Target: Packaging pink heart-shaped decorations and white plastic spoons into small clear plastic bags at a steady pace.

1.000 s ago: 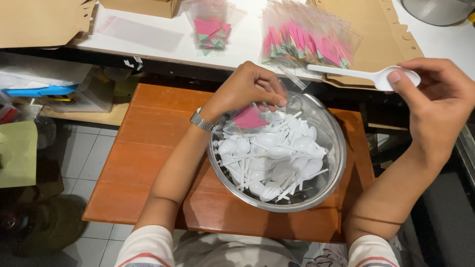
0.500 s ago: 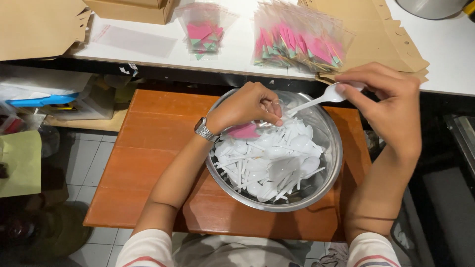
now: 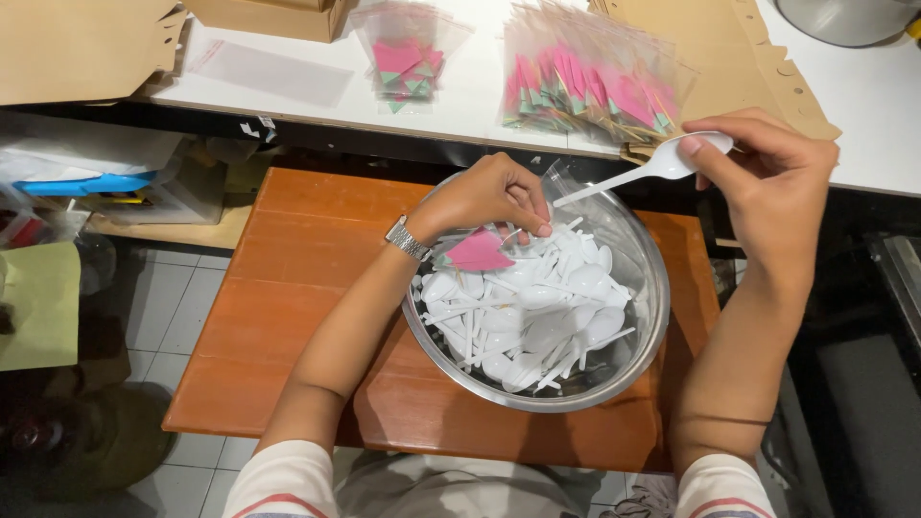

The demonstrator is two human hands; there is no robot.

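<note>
Your left hand (image 3: 494,197) hovers over the near-left rim of the steel bowl (image 3: 641,355), fingers pinched on a clear bag (image 3: 484,247) with a pink napkin inside, holding its mouth up. In the bowl lies a heap of white plastic spoons (image 3: 523,317). Your right hand (image 3: 767,182) grips one white spoon (image 3: 633,173) by its bowl end, handle aimed at the bag's mouth — you look to be mid-insertion. Next, judge the angle: slide the handle in straight, keep the mouth spread. Beyond, filled bags (image 3: 585,86) lie on the white table (image 3: 480,86).
</note>
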